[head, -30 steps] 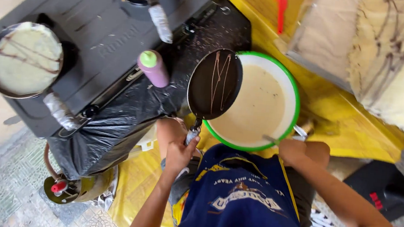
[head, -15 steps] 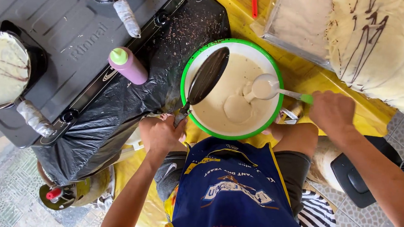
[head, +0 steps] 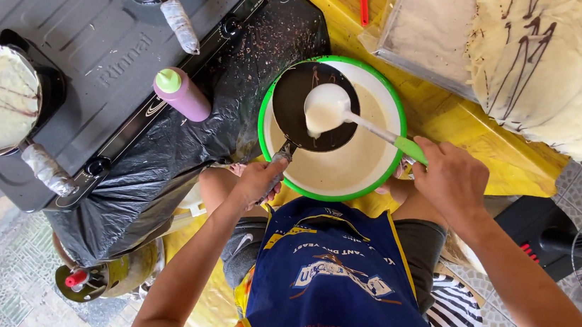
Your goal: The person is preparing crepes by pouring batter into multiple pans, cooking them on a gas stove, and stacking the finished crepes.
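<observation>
left hand [head: 261, 180] clamped round the handle of a small black round frying pan [head: 314, 109], held over a green-rimmed bowl of pale batter [head: 369, 167], right hand [head: 450, 177] fingers wrapped on a green-handled white ladle [head: 326, 107] tipping batter into it

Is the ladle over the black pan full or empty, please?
Full: the ladle brims with pale batter above the still-bare black pan, held by the right hand.
</observation>
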